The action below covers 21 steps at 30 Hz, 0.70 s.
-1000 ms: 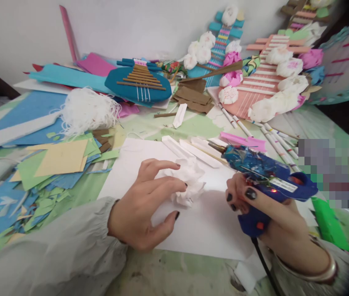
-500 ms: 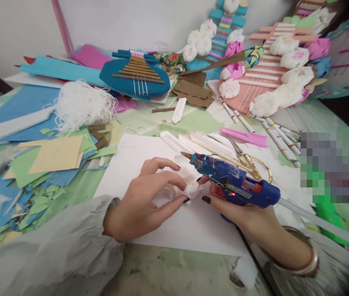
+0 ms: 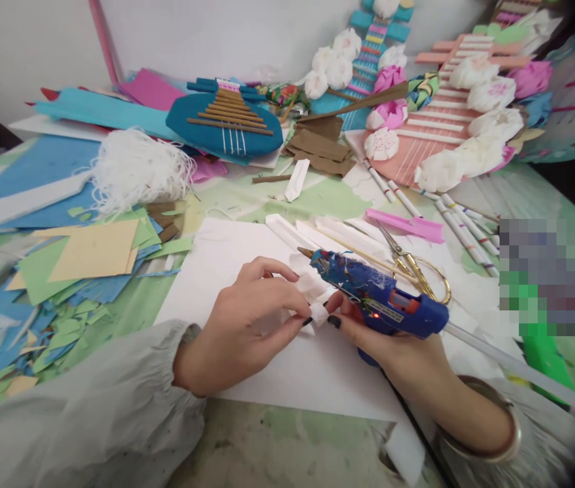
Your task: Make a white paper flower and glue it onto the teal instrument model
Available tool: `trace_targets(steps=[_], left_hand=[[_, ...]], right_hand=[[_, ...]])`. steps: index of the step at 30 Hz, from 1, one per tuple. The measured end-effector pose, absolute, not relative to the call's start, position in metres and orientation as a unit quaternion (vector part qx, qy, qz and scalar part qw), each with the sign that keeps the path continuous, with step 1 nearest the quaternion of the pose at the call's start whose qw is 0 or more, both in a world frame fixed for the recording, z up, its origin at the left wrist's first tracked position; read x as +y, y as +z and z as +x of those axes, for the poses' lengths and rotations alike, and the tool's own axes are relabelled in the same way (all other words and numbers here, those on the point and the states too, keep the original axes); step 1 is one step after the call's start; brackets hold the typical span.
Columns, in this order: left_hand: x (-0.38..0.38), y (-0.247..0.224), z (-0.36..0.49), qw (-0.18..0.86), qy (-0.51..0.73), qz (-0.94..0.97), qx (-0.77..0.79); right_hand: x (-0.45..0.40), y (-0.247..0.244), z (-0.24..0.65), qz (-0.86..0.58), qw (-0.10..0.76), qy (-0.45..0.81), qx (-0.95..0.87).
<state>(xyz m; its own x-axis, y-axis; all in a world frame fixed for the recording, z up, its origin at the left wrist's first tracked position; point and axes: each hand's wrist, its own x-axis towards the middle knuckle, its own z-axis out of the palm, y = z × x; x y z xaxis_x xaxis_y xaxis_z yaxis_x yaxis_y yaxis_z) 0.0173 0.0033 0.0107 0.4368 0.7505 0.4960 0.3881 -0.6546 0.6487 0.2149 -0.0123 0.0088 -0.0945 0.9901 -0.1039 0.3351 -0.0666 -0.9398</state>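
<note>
A small crumpled piece of white paper (image 3: 319, 314) is pinched between the fingertips of my left hand (image 3: 249, 325), above a large white sheet (image 3: 272, 379). My right hand (image 3: 389, 346) is closed around a blue hot glue gun (image 3: 369, 288), its red light lit and its nozzle pointing left over the sheet. The thumb and a fingertip of that hand touch the white piece's right side. A glue stick (image 3: 501, 356) sticks out of the gun's back end, and a black cord (image 3: 409, 413) runs down from it. More white paper (image 3: 312, 286) lies behind the fingers, partly hidden.
Gold-handled scissors (image 3: 414, 268) and folded paper strips lie behind the gun. Paper scraps (image 3: 91, 251) and a heap of white string (image 3: 140, 173) cover the left side. Markers (image 3: 465, 230) lie at right. Decorated paper instruments (image 3: 224, 125) stand along the back.
My left fingertips have closed on the white paper piece, and my right thumb and finger have come in against it. The glue gun has shifted slightly left.
</note>
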Motion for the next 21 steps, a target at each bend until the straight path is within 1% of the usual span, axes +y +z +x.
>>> trace_targets(steps=[8, 14, 17, 21], left_hand=[[0.0032, 0.0141, 0.0187, 0.217, 0.391, 0.828, 0.338], [0.0008, 0.0112, 0.0186, 0.244, 0.39, 0.798, 0.389], [-0.0007, 0.012, 0.0176, 0.252, 0.391, 0.796, 0.388], [-0.0007, 0.0138, 0.0152, 0.255, 0.391, 0.802, 0.372]], right_hand=[[-0.0126, 0.0129, 0.2147, -0.598, 0.334, 0.474, -0.552], [-0.0123, 0.0149, 0.2138, -0.601, 0.322, 0.502, -0.532], [-0.0123, 0.0158, 0.2142, -0.592, 0.328, 0.508, -0.533], [-0.0107, 0.0152, 0.2155, -0.55, 0.372, 0.529, -0.529]])
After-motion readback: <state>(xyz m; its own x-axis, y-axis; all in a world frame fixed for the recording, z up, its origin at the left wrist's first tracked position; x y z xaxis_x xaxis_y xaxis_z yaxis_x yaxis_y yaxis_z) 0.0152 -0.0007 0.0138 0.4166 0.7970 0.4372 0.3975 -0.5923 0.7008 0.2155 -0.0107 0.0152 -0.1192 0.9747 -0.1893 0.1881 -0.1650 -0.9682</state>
